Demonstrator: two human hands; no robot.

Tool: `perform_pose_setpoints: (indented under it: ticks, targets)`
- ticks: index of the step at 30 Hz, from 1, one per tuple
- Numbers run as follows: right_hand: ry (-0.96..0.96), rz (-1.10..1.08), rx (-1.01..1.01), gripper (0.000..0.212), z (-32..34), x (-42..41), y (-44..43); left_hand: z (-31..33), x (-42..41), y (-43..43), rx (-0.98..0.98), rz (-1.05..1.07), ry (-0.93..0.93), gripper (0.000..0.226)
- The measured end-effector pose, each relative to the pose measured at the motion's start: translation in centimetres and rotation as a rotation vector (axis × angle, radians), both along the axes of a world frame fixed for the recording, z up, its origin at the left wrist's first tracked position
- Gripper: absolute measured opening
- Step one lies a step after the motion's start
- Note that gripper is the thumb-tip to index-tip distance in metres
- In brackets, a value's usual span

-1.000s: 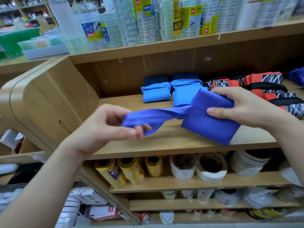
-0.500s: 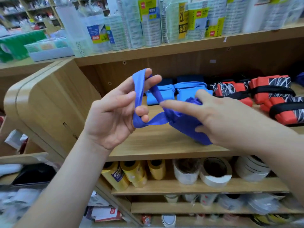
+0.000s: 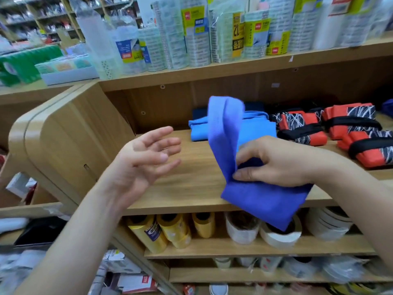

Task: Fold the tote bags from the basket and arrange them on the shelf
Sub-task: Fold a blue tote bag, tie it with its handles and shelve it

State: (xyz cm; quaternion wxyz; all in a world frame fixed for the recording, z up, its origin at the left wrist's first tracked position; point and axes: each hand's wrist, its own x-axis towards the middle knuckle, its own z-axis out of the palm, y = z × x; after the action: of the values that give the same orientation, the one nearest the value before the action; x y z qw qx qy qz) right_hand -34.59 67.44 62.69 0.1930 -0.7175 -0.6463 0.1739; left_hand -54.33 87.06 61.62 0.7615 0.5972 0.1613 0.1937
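Observation:
A folded blue-violet tote bag (image 3: 261, 199) hangs in the air over the front edge of the wooden shelf (image 3: 187, 184). My right hand (image 3: 274, 162) grips it, thumb and fingers pinching the fold, and its strap loop stands up above the hand. My left hand (image 3: 144, 158) floats to the left of the bag, palm up, fingers spread, touching nothing. At the back of the shelf lie folded light blue tote bags (image 3: 200, 130) and, to their right, red bags (image 3: 302, 128) with a black and white pattern and black straps. The basket is not in view.
Wrapped tape rolls and packages (image 3: 191, 39) crowd the shelf above. Yellow rolls (image 3: 165, 231) and white tape rolls (image 3: 278, 233) fill the shelf below. The unit's rounded wooden end panel (image 3: 63, 133) stands at the left. Bare board lies in front of the light blue bags.
My left hand has let go of the strap and opened, drawing away to the left. My right hand now pinches the fold with the strap loop standing upright.

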Motion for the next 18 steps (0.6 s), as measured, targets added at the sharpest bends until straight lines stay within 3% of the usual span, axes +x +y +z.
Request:
perform_pose_setpoints:
  ticks: [1, 3, 5, 7, 9, 11, 13, 16, 18]
  targets:
    - [0.011, 0.03, -0.029, 0.009, 0.1, 0.0, 0.0, 0.2, -0.4, 0.6, 0.192, 0.005, 0.088, 0.124]
    - [0.056, 0.111, -0.096, 0.011, 0.6, -0.2, 0.1, 0.9, -0.8, 1.2, 0.791, 0.006, 0.181, 0.135]
    - [0.11, 0.183, -0.169, 0.01, 1.1, -0.6, 0.4, 1.9, 0.0, 0.7, 1.358, 0.016, 0.108, 0.129]
    - [0.111, 0.239, -0.235, 0.023, 1.5, -0.9, 0.9, 3.5, 1.3, -1.0, 1.74, -0.017, -0.055, 0.096]
    - [0.108, 0.277, -0.283, 0.017, 1.7, -1.2, 1.3, 4.6, 2.6, -2.1, 1.859, -0.181, -0.117, 0.045]
    - [0.135, 0.28, -0.294, 0.01, 1.5, -1.0, 1.4, 5.4, 2.8, -1.9, 1.637, -0.396, -0.002, 0.02]
    - [0.214, 0.235, -0.268, 0.016, 1.2, -0.4, 0.9, 5.8, 2.3, -1.1, 1.157, -0.508, 0.08, 0.022]
    - [0.445, 0.153, -0.15, 0.024, 0.6, 0.3, 0.1, 4.7, 1.5, 0.1, 0.5, -0.433, -0.108, 0.039]
    - [0.565, 0.124, -0.052, 0.032, 0.3, 0.3, -0.1, 3.4, 1.3, 0.2, 0.155, -0.389, -0.229, 0.037]
